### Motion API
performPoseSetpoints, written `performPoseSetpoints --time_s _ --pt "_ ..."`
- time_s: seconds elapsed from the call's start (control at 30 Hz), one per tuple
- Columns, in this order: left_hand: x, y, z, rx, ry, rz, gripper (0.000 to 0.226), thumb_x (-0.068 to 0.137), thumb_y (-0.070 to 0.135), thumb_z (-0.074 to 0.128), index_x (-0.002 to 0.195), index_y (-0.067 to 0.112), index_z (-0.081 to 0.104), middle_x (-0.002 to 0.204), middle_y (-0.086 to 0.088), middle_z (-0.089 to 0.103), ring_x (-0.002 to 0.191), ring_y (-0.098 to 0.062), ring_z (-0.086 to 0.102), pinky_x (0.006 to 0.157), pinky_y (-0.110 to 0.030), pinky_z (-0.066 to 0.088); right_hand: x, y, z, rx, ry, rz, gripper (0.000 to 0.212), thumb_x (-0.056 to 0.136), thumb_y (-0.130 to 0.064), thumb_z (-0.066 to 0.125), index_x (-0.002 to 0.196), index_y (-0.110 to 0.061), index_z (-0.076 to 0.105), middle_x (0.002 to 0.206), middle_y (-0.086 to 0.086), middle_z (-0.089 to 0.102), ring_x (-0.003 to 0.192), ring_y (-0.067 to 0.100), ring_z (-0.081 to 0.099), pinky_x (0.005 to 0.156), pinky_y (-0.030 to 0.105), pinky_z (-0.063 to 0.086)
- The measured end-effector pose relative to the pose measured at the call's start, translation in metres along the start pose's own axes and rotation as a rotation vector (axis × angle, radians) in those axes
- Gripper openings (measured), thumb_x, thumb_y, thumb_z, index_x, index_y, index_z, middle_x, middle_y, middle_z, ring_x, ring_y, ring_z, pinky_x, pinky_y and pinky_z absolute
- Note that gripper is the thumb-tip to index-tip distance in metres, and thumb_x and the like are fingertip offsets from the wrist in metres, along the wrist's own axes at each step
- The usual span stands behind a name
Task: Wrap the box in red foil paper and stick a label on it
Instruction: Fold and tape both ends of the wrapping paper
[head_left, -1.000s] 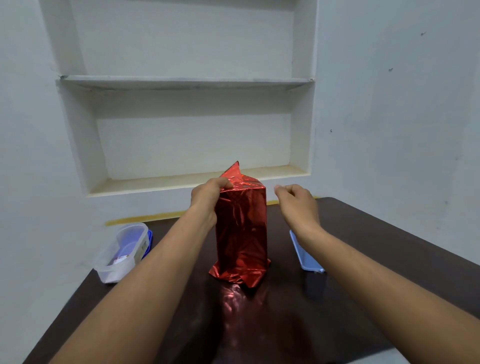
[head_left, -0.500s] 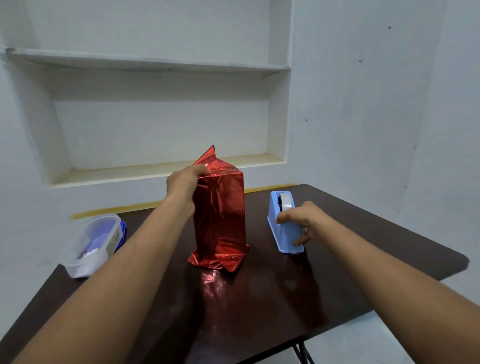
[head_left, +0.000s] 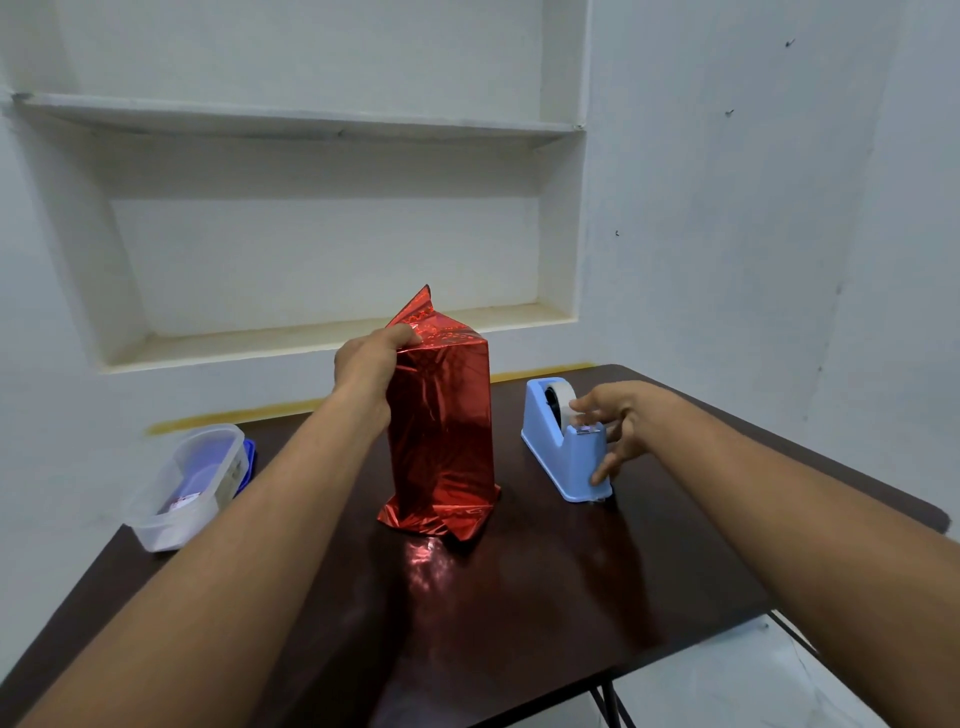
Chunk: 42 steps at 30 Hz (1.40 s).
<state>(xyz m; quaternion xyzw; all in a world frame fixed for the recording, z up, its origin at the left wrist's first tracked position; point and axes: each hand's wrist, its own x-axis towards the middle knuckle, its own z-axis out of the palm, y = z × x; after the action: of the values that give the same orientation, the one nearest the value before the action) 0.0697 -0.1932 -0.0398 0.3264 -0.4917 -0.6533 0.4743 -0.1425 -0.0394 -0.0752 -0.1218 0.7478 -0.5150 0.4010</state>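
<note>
- The right hand sits at the cutter end of the blue tape dispenser, fingers loosely spread and reaching down over the blade. I can't tell whether a tape end is pinched yet.
- The left hand is curled round the top left edge of the box, pressing the folded red foil flat there. One pointed flap stands up above that hand.
- The box stands upright in the middle of the desk, already covered in foil, with loose foil flaring out at its foot. The dispenser is just to the right of the box.
- To my eye the step is fetching tape to fix the top fold. Best to keep the left hand firm so the fold can't spring open, pull the strip straight out, then tear it down across the blade, with fingers off the teeth.
- A clear plastic tub lies well to the left of the box, with something inside it.
- No brand or readable writing shows anywhere, and I see no label on the box yet.
</note>
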Motion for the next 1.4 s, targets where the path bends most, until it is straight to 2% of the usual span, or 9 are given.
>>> performPoseSetpoints --time_s 0.1,0.2,0.3,0.47,0.6,0.7,0.83,1.0,1.4 --pt "-0.001 0.001 0.000 0.016 0.000 0.007 0.019 0.072 0.009 0.076 0.090 0.010 0.071 0.070 -0.006 0.067 0.057 -0.022 0.062 0.064 -0.029 0.052 -0.002 -0.007 0.006 0.068 0.013 0.016 0.045 0.103 -0.020 0.060 0.144 -0.006 0.051 0.136 0.017 0.049 0.121 0.048 0.049 0.094 0.086 0.034" --pt "-0.002 0.001 0.000 0.032 0.009 0.016 0.013 0.075 0.009 0.075 0.087 0.012 0.071 0.069 -0.004 0.066 0.056 -0.020 0.061 0.058 -0.024 0.048 -0.007 -0.009 0.009 0.184 0.031 -0.033 0.037 0.101 -0.018 0.057 0.136 -0.007 0.059 0.144 0.008 0.049 0.151 0.046 0.019 0.095 0.091 0.021" --pt "-0.003 0.000 -0.001 0.028 0.012 0.011 0.018 0.075 0.010 0.075 0.092 0.012 0.072 0.073 -0.005 0.068 0.056 -0.020 0.062 0.058 -0.025 0.048 -0.013 0.000 0.012 0.281 0.074 -0.142 0.030 0.094 -0.009 0.057 0.123 -0.009 0.065 0.111 0.000 0.062 0.140 0.038 0.034 0.088 0.094 0.020" --pt "-0.006 0.002 0.000 0.018 0.013 0.002 0.020 0.078 0.009 0.075 0.098 0.012 0.070 0.070 -0.002 0.067 0.049 -0.015 0.062 0.051 -0.021 0.049 -0.021 0.015 0.017 0.352 0.167 -0.207 0.020 0.082 -0.007 0.058 0.095 -0.007 0.073 0.111 0.002 0.070 0.105 0.033 0.045 0.094 0.087 0.025" --pt "-0.010 0.004 0.001 0.024 0.027 0.006 0.013 0.080 0.007 0.073 0.091 0.012 0.067 0.068 -0.002 0.065 0.038 -0.010 0.059 0.041 -0.015 0.044 -0.021 0.017 0.014 0.186 0.072 -0.158 0.023 0.087 -0.008 0.058 0.104 -0.007 0.074 0.110 0.006 0.061 0.108 0.032 0.051 0.093 0.079 0.039" --pt "-0.012 0.005 0.001 0.033 0.029 0.005 0.012 0.081 0.008 0.073 0.090 0.012 0.067 0.068 -0.002 0.065 0.038 -0.009 0.059 0.039 -0.014 0.043 -0.022 0.010 0.008 0.113 -0.041 -0.115 0.025 0.097 -0.007 0.053 0.115 -0.008 0.070 0.116 0.010 0.057 0.108 0.028 0.055 0.069 0.066 0.059" --pt "-0.013 0.005 0.001 0.032 0.038 0.004 0.014 0.080 0.009 0.074 0.093 0.012 0.068 0.070 -0.002 0.066 0.042 -0.010 0.060 0.042 -0.015 0.044 -0.029 0.006 0.009 0.136 -0.045 -0.171 0.018 0.100 -0.004 0.051 0.110 -0.005 0.066 0.118 0.011 0.061 0.117 0.023 0.055 0.052 0.059 0.060" --pt "-0.013 0.005 0.000 0.019 0.025 0.003 0.012 0.080 0.007 0.074 0.090 0.012 0.068 0.069 -0.002 0.065 0.043 -0.012 0.060 0.043 -0.016 0.045 -0.033 0.015 0.014 0.288 -0.058 -0.231 0.021 0.095 -0.001 0.051 0.107 -0.006 0.067 0.110 0.008 0.062 0.112 0.022 0.053 0.066 0.075 0.054" --pt "-0.013 0.005 0.000 0.005 0.027 0.005 0.012 0.078 0.006 0.074 0.087 0.011 0.069 0.072 -0.005 0.066 0.057 -0.020 0.062 0.059 -0.026 0.052 -0.024 0.053 0.010 0.443 -0.082 -0.318 0.010 0.081 0.005 0.054 0.085 0.001 0.063 0.116 0.009 0.052 0.112 0.030 0.053 0.065 0.062 0.060"
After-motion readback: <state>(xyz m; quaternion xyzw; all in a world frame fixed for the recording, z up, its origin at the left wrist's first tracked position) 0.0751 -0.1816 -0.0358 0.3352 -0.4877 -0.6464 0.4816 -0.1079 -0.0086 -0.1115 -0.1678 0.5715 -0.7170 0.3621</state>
